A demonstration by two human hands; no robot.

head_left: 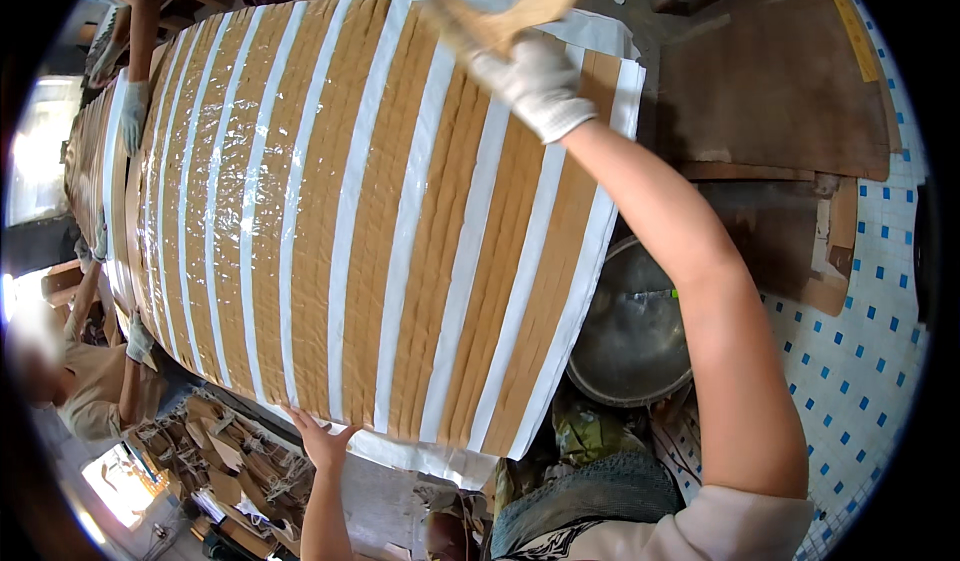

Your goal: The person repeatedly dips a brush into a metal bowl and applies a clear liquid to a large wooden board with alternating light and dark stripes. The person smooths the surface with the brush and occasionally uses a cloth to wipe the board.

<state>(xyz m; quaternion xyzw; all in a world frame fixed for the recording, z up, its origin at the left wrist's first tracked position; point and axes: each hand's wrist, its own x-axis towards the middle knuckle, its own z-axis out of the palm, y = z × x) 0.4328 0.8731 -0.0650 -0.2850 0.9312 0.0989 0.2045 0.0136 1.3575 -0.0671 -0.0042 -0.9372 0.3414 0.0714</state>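
Note:
A broad panel of brown strips (pixel 460 221) alternating with white bands (pixel 408 201) spreads out in front of me. Its left half shines as if wet or covered with film. In my gloved right hand (pixel 540 86) is a wide wooden-handled brush (pixel 535 11), held over the panel's far edge near the right corner. Motion blurs the brush, so I cannot tell whether it touches the surface. My bare left hand (pixel 325 444) rests at the near edge with thumb and fingers spread, holding nothing.
A round metal basin (pixel 635 336) stands below the panel's right edge. Brown boards (pixel 780 86) lie at the right on blue-and-white tile. At the left, co-workers' gloved hands (pixel 135 121) (pixel 139 341) are at the panel's end. Cardboard scraps (pixel 235 461) pile up at lower left.

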